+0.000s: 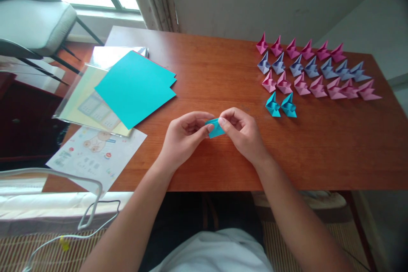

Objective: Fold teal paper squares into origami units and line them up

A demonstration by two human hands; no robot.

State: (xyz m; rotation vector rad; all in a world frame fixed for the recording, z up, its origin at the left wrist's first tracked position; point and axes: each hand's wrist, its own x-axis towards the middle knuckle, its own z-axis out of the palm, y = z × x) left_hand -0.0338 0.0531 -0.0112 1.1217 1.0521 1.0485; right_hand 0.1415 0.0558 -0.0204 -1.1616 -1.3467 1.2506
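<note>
A small folded piece of turquoise paper is held between my two hands, just above the table's front part. My left hand pinches its left end between thumb and fingers. At the upper right corner, my right hand grips it with thumb and forefinger. Part of the paper is hidden behind the fingers. To the right stand two folded turquoise paper figures with pointed tips. Left of my hands lie large square turquoise sheets, overlapping in a stack.
Rows of folded figures, dark pink, lilac and light pink, stand on the wooden table at the right. Clear plastic packets and a printed sheet lie at the left. A chair stands beyond.
</note>
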